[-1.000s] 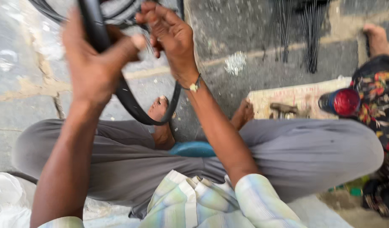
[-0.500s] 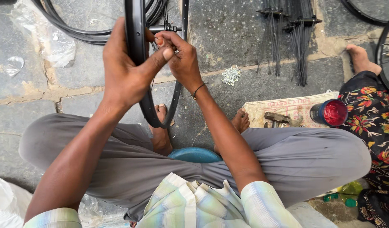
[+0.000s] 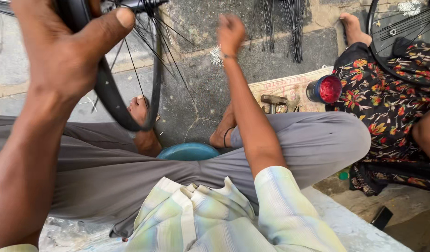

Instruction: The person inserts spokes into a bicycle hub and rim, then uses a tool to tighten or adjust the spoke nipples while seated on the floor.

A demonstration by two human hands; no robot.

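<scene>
**Wheel rim in one hand, spokes only partly in**

The person sits cross-legged on the stone floor (image 3: 196, 93) with a black bicycle wheel rim (image 3: 113, 100) held up in front of them. The left hand (image 3: 65, 51) has its fingers wrapped tight round the rim near the top of the view, thumb pressed across its face. The rim curves down from that grip to just above the left foot (image 3: 141, 112).

Thin black spokes (image 3: 152, 56) fan out loosely from a point near the top of the rim, and they look unevenly spread, some splayed out on their own. From that I'd judge the wheel is only partly laced, with a good deal of spoking and tightening left.

The right hand (image 3: 230, 31) is well apart from the rim, stretched out over the floor with its fingers curled in; it is blurred, and I cannot tell whether anything is pinched in it. Beyond it lies a bundle of loose spokes (image 3: 289, 25).

A blue bowl (image 3: 188, 152) sits between the shins. To the right, a hammer (image 3: 273, 100) and a red-topped tin (image 3: 324, 88) rest on a printed sack (image 3: 280, 86). A second person in a floral garment (image 3: 387, 102) sits there beside another wheel (image 3: 397, 42).
</scene>
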